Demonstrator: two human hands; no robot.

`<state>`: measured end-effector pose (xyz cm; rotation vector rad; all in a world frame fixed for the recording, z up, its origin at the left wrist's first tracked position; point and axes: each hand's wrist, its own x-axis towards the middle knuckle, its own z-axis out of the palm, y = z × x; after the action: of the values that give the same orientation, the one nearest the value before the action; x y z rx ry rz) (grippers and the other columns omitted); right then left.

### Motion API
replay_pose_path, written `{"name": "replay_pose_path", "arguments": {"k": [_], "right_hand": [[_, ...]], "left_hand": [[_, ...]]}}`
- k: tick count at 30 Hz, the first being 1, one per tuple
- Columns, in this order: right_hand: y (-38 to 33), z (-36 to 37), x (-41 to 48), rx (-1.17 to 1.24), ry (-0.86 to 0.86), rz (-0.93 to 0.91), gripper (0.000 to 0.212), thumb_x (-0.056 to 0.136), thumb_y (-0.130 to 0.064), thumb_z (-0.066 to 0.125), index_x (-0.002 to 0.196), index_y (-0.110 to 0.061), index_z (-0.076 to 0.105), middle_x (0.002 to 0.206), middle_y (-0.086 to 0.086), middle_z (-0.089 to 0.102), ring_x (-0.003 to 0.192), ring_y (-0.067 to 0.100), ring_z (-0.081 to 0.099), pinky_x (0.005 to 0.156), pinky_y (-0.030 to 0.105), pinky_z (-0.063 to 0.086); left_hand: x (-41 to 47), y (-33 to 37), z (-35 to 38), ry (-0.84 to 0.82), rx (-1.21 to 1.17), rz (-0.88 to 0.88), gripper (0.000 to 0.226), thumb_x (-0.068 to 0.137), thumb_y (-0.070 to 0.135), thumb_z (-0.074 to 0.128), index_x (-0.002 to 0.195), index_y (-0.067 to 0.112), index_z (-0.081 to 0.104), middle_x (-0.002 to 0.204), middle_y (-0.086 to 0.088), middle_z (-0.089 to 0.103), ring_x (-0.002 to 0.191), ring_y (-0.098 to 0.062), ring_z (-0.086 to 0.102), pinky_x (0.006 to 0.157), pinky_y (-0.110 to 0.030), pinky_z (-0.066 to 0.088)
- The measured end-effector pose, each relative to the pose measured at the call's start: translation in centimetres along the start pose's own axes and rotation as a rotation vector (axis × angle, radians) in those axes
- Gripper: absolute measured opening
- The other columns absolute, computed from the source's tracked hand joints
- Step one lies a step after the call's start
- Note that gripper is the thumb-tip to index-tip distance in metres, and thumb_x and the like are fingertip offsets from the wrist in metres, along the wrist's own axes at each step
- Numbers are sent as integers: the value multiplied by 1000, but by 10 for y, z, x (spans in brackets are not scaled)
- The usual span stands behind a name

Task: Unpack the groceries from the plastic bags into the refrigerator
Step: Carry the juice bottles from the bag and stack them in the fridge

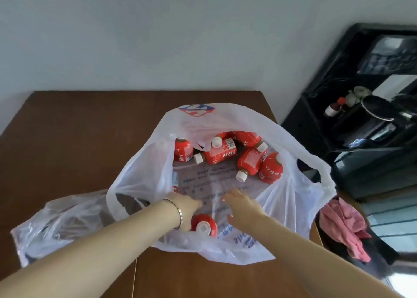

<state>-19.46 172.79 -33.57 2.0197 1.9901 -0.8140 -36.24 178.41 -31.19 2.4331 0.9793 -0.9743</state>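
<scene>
A big brown surface (79, 139) holds the bags. A black shelf (316, 121) stands to the right. A wide white plastic bag (293, 185) sits on the surface with its top open. A crumpled clear bag (56, 225) lies just beside it on the left. A pink cloth (343, 225) hangs near the right edge.

Red juice bottles (223, 154) with white caps lie on their sides at the far end of the white bag. One more bottle (204, 225) sits close, right by the left hand (187, 207).

Both hands reach into the bag. The right hand (243, 208) has its fingers (231, 196) apart and holds nothing. I cannot tell how the left fingers lie.
</scene>
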Motion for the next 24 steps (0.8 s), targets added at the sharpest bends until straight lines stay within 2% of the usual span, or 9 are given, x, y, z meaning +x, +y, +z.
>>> {"name": "replay_pose_path", "arguments": {"k": [3, 5, 8, 11, 15, 18, 20, 22, 24], "right_hand": [[3, 1, 21, -214, 56, -98, 56, 82, 0, 54, 133, -18, 41, 141, 7, 33, 130, 25, 31, 108, 37, 28], [12, 0, 37, -438, 112, -199, 61, 79, -1, 59, 135, -13, 37, 144, 10, 26, 134, 27, 22, 111, 41, 21], [32, -7, 54, -692, 115, -220, 65, 84, -10, 59, 141, -9, 28, 151, 16, 16, 140, 33, 13, 113, 47, 16], [53, -18, 70, -836, 101, -198, 55, 92, -16, 49, 142, -6, 28, 149, 18, 20, 136, 36, 21, 109, 46, 25], [60, -30, 81, -925, 135, -331, 36, 93, -17, 49, 128, -10, 50, 132, 10, 38, 116, 28, 39, 90, 36, 39], [56, -32, 83, -813, 128, -378, 31, 91, -15, 51, 122, -11, 53, 124, 6, 42, 108, 23, 41, 83, 33, 41], [52, -37, 76, -644, 207, -353, 33, 87, -18, 58, 119, -14, 52, 121, 3, 44, 106, 20, 44, 79, 31, 43], [47, -43, 62, -283, 328, -208, 31, 79, -27, 68, 105, -18, 54, 106, -3, 48, 94, 16, 50, 71, 27, 45], [39, -46, 44, 216, 311, 2, 29, 69, -27, 76, 87, -20, 54, 86, -8, 52, 75, 13, 55, 64, 26, 49]], "left_hand": [[3, 6, 7, -8, -110, 151, 64, 73, 29, 69, 127, 35, 35, 130, 0, 43, 111, -26, 51, 88, -40, 47], [5, 10, 10, 23, -57, 258, 66, 72, 26, 70, 127, 37, 35, 131, 0, 34, 114, -26, 43, 90, -43, 46], [8, 14, 11, 154, -52, 329, 39, 81, 24, 64, 116, 26, 50, 117, -3, 39, 101, -26, 49, 83, -38, 49], [11, 16, 10, 183, -172, 247, 27, 86, 28, 60, 109, 21, 49, 108, -5, 45, 82, -23, 55, 72, -30, 49], [16, 17, 7, 302, -302, 86, 22, 89, 32, 54, 105, 21, 45, 112, -3, 48, 81, -18, 58, 70, -23, 48], [19, 21, 7, 379, -339, -25, 19, 90, 30, 52, 105, 19, 45, 112, -3, 47, 74, -14, 55, 63, -17, 44], [21, 21, 6, 420, -315, -82, 24, 89, 31, 51, 109, 18, 45, 114, -2, 46, 73, -13, 52, 62, -19, 44], [22, 20, 6, 458, -289, -144, 32, 87, 33, 50, 115, 17, 45, 117, -2, 46, 81, -16, 56, 65, -24, 46], [24, 22, 6, 498, -255, -182, 37, 87, 36, 48, 118, 17, 45, 117, -1, 47, 90, -19, 57, 65, -25, 43]]}}
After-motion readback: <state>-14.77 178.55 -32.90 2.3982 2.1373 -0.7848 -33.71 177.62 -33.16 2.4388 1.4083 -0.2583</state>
